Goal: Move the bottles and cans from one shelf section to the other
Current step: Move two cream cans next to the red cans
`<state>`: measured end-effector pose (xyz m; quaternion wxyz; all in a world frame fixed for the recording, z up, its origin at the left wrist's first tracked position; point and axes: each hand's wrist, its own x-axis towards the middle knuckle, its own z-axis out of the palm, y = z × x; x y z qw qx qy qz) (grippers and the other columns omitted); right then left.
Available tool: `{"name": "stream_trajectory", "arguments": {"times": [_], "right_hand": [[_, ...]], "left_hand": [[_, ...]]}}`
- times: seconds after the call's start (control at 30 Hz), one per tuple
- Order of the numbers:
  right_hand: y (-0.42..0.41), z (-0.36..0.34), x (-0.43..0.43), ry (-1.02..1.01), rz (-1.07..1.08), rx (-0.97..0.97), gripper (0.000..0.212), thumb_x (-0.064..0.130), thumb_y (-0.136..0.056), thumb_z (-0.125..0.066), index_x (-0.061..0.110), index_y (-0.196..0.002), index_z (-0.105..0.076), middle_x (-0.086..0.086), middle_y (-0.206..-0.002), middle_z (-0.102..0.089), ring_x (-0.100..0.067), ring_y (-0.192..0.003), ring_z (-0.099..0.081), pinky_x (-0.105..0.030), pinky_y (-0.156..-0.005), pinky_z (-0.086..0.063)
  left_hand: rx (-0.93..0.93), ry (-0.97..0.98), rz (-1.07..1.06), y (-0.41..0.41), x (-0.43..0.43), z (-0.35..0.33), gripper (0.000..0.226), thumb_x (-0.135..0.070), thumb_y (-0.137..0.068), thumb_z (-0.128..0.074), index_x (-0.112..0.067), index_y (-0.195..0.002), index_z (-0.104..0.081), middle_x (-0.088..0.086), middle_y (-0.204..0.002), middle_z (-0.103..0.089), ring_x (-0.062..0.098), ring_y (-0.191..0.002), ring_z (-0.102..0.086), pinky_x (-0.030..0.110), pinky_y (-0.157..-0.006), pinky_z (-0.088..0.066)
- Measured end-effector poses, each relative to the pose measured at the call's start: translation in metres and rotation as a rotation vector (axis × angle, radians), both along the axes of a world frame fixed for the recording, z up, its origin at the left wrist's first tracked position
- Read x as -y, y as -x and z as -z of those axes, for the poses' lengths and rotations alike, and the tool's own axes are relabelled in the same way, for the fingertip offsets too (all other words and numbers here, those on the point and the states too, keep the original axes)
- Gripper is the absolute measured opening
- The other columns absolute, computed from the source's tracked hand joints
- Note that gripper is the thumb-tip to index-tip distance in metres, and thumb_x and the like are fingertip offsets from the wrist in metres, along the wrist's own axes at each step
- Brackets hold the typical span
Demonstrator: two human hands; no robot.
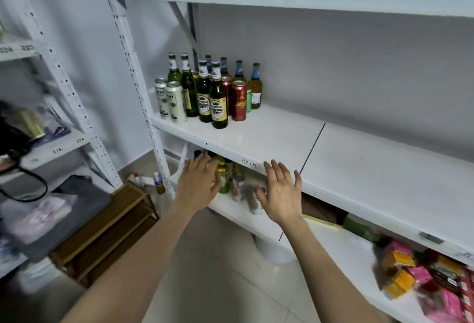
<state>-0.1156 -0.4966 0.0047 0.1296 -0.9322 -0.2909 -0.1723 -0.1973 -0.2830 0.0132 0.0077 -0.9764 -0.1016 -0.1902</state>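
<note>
1. Far left on the middle shelf (269, 135), two white cans (172, 101) stand at the front corner, touching each other.
2. Just right of them, the green bottles (210, 92) cluster with a red can (239, 101); amber bottles (255, 85) line up behind. All are upright and left of the dark dividing line (313, 147).
3. Below the shelf edge, the left hand (197, 185) is open with fingers spread, holding nothing, in front of small bottles (224, 176) on the lower shelf (238, 216).
4. The right hand (280, 192) is likewise open and empty, near a blurred can (255, 201).
5. Right of the line, the middle shelf is bare, probably the destination.
6. Judgement: a reach is underway and nothing is gripped. Next, each hand must close around an upright container and lift clear of its neighbours.
</note>
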Motion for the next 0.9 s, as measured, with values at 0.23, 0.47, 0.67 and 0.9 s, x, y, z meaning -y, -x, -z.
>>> {"name": "stream_trajectory", "arguments": {"times": [0.23,0.47,0.67,0.9], "right_hand": [[-0.052,-0.011,-0.106,0.024,-0.108,-0.009,0.063,0.048,-0.097,-0.044,0.017,-0.151,-0.031,-0.008,-0.158,-0.033,-0.026,-0.147,-0.026,-0.054,-0.118,-0.011],[-0.094,-0.019,-0.224,-0.008,-0.121,0.023,0.062,0.048,-0.093,-0.05,0.015,-0.145,-0.041,-0.009,-0.148,-0.047,-0.027,-0.139,-0.039,-0.056,-0.113,-0.024],[-0.122,-0.02,-0.327,-0.061,-0.038,0.001,0.065,0.05,-0.091,-0.049,0.015,-0.145,-0.042,-0.008,-0.147,-0.049,-0.027,-0.138,-0.04,-0.054,-0.111,-0.027],[-0.152,-0.013,-0.417,-0.136,0.074,-0.03,0.065,0.052,-0.089,-0.048,0.015,-0.143,-0.042,-0.008,-0.147,-0.049,-0.028,-0.135,-0.044,-0.054,-0.108,-0.033]], "left_hand": [[-0.008,-0.043,-0.12,-0.03,-0.099,-0.009,0.053,-0.047,-0.093,-0.051,-0.018,-0.138,-0.046,0.01,-0.146,-0.048,0.03,-0.138,-0.041,0.053,-0.114,-0.032],[-0.02,-0.033,-0.147,-0.066,-0.213,-0.021,0.059,-0.044,-0.093,-0.051,-0.016,-0.143,-0.039,0.013,-0.15,-0.041,0.033,-0.141,-0.034,0.055,-0.115,-0.027],[-0.054,-0.086,-0.076,-0.102,-0.321,-0.03,0.06,-0.046,-0.094,-0.048,-0.017,-0.145,-0.037,0.013,-0.15,-0.041,0.032,-0.141,-0.035,0.054,-0.115,-0.029],[-0.053,-0.023,0.018,-0.154,-0.409,-0.029,0.065,-0.044,-0.093,-0.054,-0.014,-0.147,-0.033,0.017,-0.151,-0.039,0.035,-0.139,-0.036,0.051,-0.115,-0.03]]}}
